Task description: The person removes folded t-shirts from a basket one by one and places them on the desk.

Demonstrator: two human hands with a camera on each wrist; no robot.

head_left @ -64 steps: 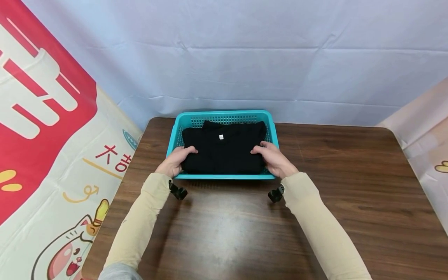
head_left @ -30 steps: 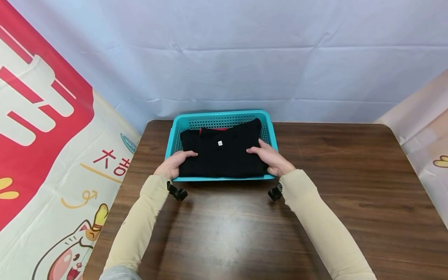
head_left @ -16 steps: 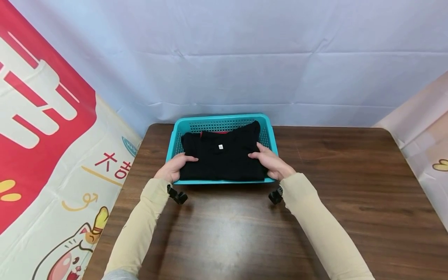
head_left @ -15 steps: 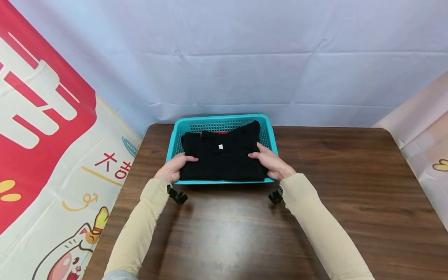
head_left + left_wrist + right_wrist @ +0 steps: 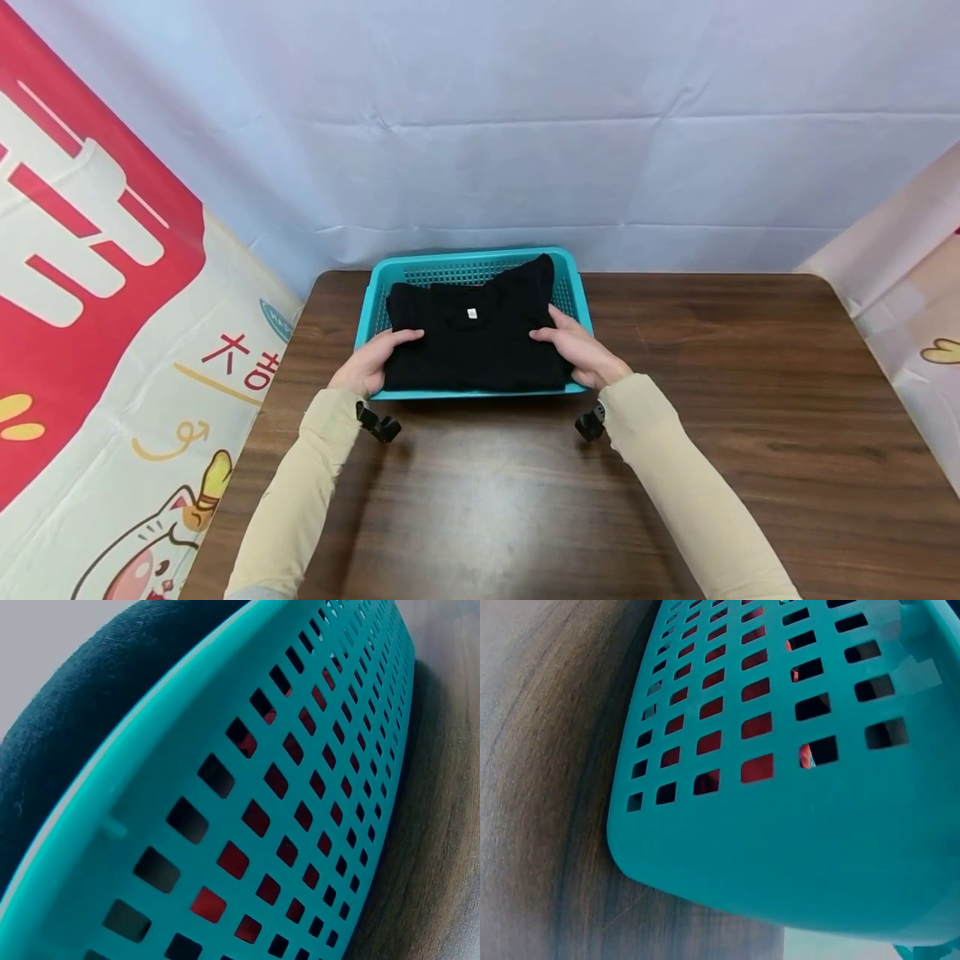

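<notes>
A folded black shirt (image 5: pixel 480 354) with a small white neck label lies over the turquoise plastic basket (image 5: pixel 480 252) in the head view. My left hand (image 5: pixel 372 360) grips its left side, thumb on top of the cloth. At the opposite side my right hand (image 5: pixel 583 350) holds the shirt in the same way. The other fingers are hidden beneath the cloth. The shirt's front edge overlaps the basket's front rim, and its back right corner stands raised. Dark cloth (image 5: pixel 90 697) rises above the rim in the left wrist view. Red cloth (image 5: pixel 757 768) shows through the basket's holes.
The basket stands at the back of a brown wooden table (image 5: pixel 720 400), close to a pale hanging cloth (image 5: pixel 525 125). A printed red and white sheet (image 5: pixel 97 333) hangs at the left. Small dark wrist cameras (image 5: pixel 378 423) sit under both cuffs.
The shirt has come up and toward me from inside the basket, its front edge now over the front rim. Red cloth that showed behind it half a second ago is hidden in the head view.
</notes>
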